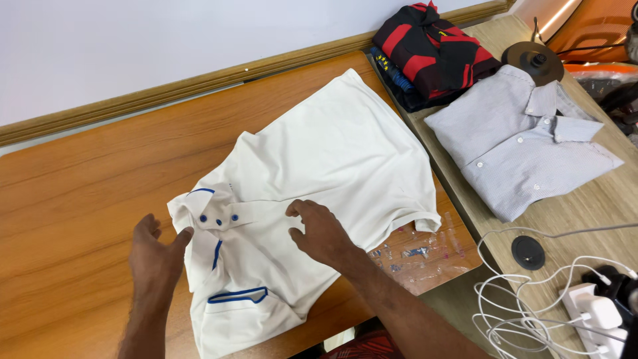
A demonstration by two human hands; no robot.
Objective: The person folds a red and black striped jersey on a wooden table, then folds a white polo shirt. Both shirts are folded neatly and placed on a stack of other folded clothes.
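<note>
Both hands flat, no grip closed: left hand (156, 256) at the collar, right hand (319, 233) pressing the white polo shirt (332, 153) mid-surface; hem at six o'clock overhangs, could slide off

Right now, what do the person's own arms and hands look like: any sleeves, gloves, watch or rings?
Both arms are bare as far as the frame shows, with no sleeve in view. The left hand and right hand wear no gloves. No watch, band or ring shows on either wrist or on the visible fingers.
</note>
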